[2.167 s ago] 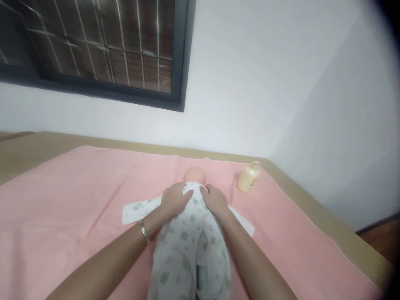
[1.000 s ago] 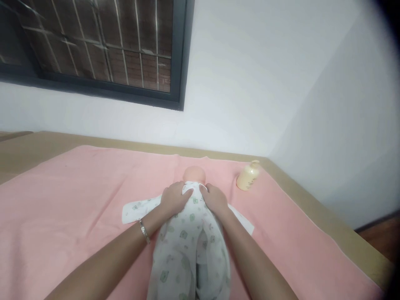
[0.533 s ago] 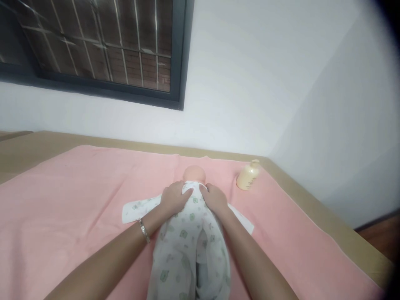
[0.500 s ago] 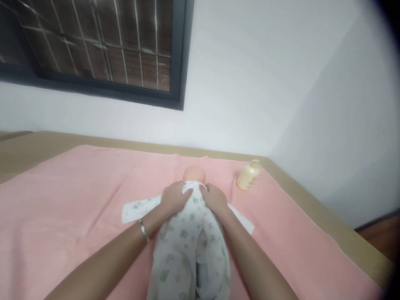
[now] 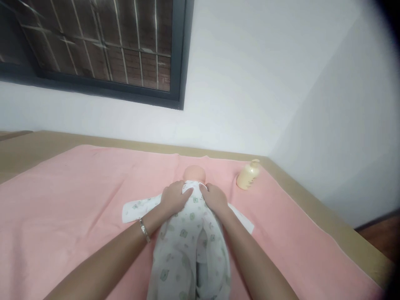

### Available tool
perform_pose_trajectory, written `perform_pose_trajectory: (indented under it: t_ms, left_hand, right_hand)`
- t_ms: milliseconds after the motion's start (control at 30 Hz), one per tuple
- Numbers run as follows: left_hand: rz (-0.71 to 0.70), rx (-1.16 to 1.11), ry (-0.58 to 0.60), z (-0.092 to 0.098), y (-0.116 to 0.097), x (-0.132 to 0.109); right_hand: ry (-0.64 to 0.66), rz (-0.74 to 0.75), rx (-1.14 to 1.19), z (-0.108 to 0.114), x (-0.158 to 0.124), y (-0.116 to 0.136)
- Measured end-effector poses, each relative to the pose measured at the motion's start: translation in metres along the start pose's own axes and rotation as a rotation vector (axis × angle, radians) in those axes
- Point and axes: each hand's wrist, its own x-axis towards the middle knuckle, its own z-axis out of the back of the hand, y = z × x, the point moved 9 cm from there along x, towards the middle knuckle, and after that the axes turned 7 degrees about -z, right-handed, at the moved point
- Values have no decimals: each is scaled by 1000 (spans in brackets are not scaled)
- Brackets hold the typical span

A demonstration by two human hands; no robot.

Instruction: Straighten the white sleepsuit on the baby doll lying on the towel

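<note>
A baby doll lies on a pink sheet, its bald head (image 5: 194,173) pointing away from me. It wears a white one-piece baby suit (image 5: 184,233) printed with small green and grey figures, and the sleeves spread out flat on both sides. My left hand (image 5: 175,197) is wrapped round the doll's upper body just below the head, thumb on top of the cloth. On the opposite side, my right hand (image 5: 215,197) grips it the same way, its thumb near the collar. Most of the fingers on both hands are hidden at the doll's sides.
A cream pump bottle (image 5: 248,175) stands on the pink sheet (image 5: 93,179), right of the doll's head. The sheet covers a tan surface (image 5: 150,146) that meets a white wall (image 5: 237,83). A dark-framed window (image 5: 179,54) with bars is at upper left.
</note>
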Motion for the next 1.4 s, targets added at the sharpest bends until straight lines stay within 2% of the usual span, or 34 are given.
perform_pose_trajectory:
  t_ms: [267, 367, 467, 533, 600, 667, 700, 767, 867, 933, 1033, 1133, 1200, 1300, 1400]
  left_hand:
    - [-8, 3, -7, 0, 0, 0]
    - [-60, 59, -80, 11, -7, 0]
    - [-222, 208, -235, 30, -34, -7]
    - [-359, 284, -277, 33, -60, -19]
    - [-523, 301, -212, 22, -88, -36]
    - [-758, 288, -57, -1, -119, -60]
    - [-860, 275, 12, -11, -131, -72]
    - [-971, 268, 56, -23, -145, -91]
    - [-940, 257, 0, -26, -147, -96]
    - [-914, 200, 1, -27, -145, -94]
    - [-918, 158, 27, -31, -143, -95]
    - [-931, 214, 19, -37, -141, -98]
    - [-935, 225, 9, -39, -140, -99]
    - [-929, 193, -9, -41, -139, -99]
    - [-929, 173, -17, -41, -139, -98]
  right_hand:
    - [-7, 0, -3, 0, 0, 0]
    - [-20, 33, 10, 4, -1, 3]
    - [-16, 92, 48, 15, -3, 6]
    - [-57, 89, 93, 30, -5, 4]
    - [-161, 81, 157, 52, -9, 1]
    - [-276, 118, 231, 73, -17, 4]
    - [-318, 158, 261, 79, -22, 8]
    - [-371, 267, 288, 85, -32, 22]
    - [-426, 489, 256, 78, -49, 50]
    - [-407, 646, 196, 64, -58, 68]
    - [-196, 798, 84, 34, -63, 85]
    - [-17, 813, 35, 13, -62, 86]
    - [-29, 786, 41, 12, -60, 83]
    - [-124, 760, 52, 18, -58, 80]
    - [-89, 812, 3, 14, -62, 84]
